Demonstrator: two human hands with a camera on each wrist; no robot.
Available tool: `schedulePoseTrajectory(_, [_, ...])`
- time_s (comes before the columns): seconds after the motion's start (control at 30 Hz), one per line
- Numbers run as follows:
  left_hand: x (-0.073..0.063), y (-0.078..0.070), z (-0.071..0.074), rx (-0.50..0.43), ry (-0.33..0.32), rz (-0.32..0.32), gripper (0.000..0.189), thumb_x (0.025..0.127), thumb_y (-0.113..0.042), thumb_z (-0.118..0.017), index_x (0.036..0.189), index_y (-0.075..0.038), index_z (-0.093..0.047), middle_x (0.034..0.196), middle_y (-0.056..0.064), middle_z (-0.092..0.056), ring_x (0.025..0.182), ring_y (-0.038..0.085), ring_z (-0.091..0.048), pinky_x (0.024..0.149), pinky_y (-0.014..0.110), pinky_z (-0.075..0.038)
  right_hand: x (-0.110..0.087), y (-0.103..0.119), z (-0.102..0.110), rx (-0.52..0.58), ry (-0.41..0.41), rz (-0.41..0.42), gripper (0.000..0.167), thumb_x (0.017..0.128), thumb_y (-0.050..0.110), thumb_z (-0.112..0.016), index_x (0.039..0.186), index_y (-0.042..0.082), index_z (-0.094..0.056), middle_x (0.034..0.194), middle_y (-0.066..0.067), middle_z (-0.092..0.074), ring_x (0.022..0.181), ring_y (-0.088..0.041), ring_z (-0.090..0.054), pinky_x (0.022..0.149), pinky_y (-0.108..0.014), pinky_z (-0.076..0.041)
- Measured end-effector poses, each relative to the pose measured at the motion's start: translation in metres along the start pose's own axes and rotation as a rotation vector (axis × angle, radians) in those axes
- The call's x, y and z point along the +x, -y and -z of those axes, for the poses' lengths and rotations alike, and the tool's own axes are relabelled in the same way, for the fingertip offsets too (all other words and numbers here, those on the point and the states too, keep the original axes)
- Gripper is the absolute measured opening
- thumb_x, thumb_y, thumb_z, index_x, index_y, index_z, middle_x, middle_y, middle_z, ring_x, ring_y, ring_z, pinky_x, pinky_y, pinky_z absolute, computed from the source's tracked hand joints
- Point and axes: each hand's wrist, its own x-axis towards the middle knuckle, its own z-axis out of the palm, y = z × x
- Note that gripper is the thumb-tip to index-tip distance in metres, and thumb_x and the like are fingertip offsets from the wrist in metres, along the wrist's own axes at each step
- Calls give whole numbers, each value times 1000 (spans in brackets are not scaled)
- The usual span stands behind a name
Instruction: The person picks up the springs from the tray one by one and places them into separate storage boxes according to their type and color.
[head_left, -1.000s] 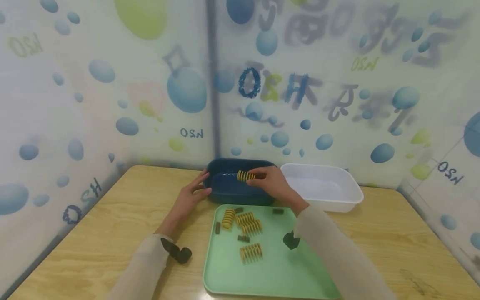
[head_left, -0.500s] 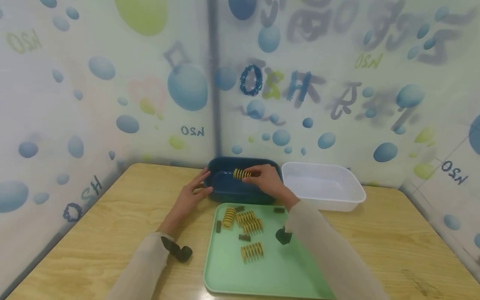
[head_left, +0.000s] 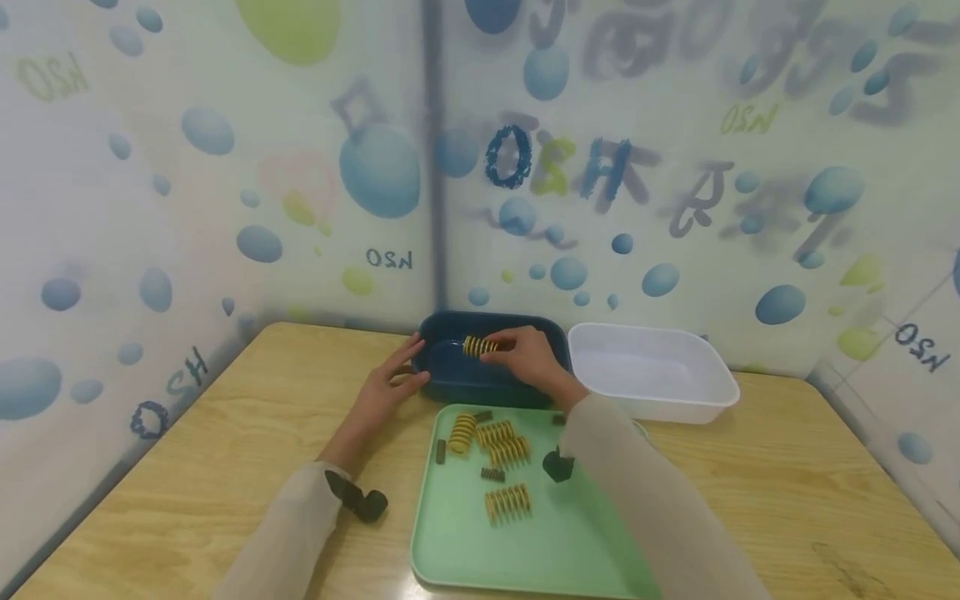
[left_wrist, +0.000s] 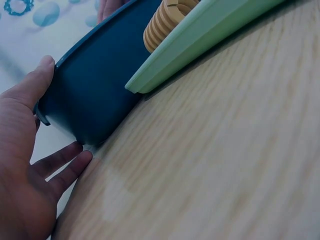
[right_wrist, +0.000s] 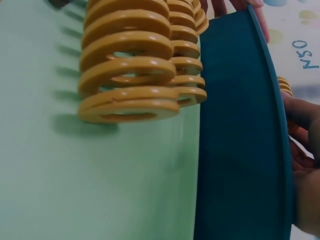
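My right hand (head_left: pixel 531 357) pinches a yellow coil spring (head_left: pixel 477 347) over the inside of the dark blue bin (head_left: pixel 480 393), with the spring lying roughly level. Fingers of my left hand (head_left: pixel 381 392) are spread nearly straight against the bin's left end; in the left wrist view the thumb is at the rim and two fingertips are low by the base. On the green tray (head_left: pixel 450 546) lie several yellow springs (head_left: pixel 507 502) and several small dark springs (head_left: pixel 492 474). The right wrist view has two yellow springs (right_wrist: pixel 127 65) close up, beside the bin's wall.
A white bin (head_left: pixel 652 375) stands right of the blue one, close beside it. Both are at the back of the wooden table (head_left: pixel 225 442), near a patterned wall sheet (head_left: pixel 300 167). My right sleeve (head_left: pixel 645 492) crosses the tray's right part.
My right hand has moved slightly left with the yellow spring, farther over the blue bin. The left hand stays at the bin's end. The head view has shifted a little.
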Motion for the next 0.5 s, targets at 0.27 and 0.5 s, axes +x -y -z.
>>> schedulePoseTrajectory(0.27, [6, 25, -1, -23, -9, -10, 57, 94, -14, -63, 145, -5, -40, 156, 8, -25, 116, 37, -51, 87, 29, -47, 9, -1, -4, -7, 16, -16, 37, 83, 31, -76, 116, 14, -71, 110, -3, -69, 97, -18, -64, 81, -35, -51])
schedulePoseTrajectory(0.5, [8, 33, -1, -27, -27, -2, 57, 94, -17, -63, 145, -8, -41, 155, 1, -27, 117, 35, -51, 89, 32, -46, 18, -4, -10, -3, 28, -22, 36, 81, 27, -78, 113, 12, -72, 106, -3, -70, 96, -18, -63, 82, -35, -50])
